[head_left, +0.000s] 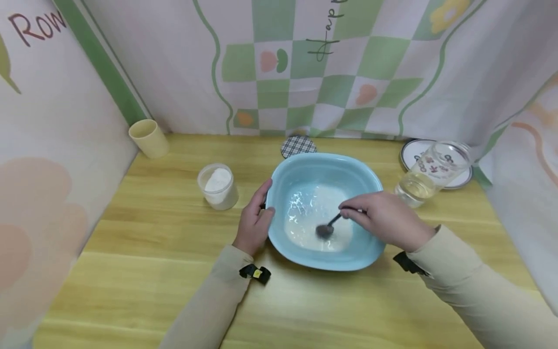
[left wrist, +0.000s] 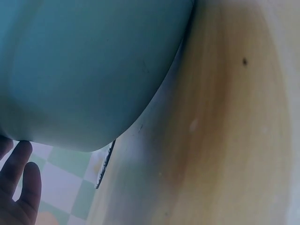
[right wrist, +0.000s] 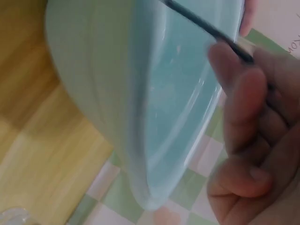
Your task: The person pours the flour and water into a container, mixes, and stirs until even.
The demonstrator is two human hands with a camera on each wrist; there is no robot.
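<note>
A light blue basin (head_left: 324, 261) stands on the wooden table, with a wet white mixture (head_left: 305, 237) over its bottom. My left hand (head_left: 254, 220) holds the basin's left side, thumb at the rim and fingers against the outer wall. In the left wrist view, its fingers (left wrist: 29, 187) touch the basin's wall (left wrist: 89, 70). Between thumb and fingers my right hand (head_left: 385, 218) pinches the handle of a dark spoon (head_left: 324, 231), whose head dips into the white mixture. The right wrist view shows the spoon's handle (right wrist: 201, 22) slanting over the basin's rim.
Left of the basin is a clear tub (head_left: 219, 189) of white powder, and a cream cup (head_left: 149, 139) stands at the back left. A checked coaster (head_left: 298, 145) lies behind the basin. At the right, a glass of clear liquid (head_left: 416, 186) stands before a patterned plate (head_left: 464, 179). Printed curtains surround the table.
</note>
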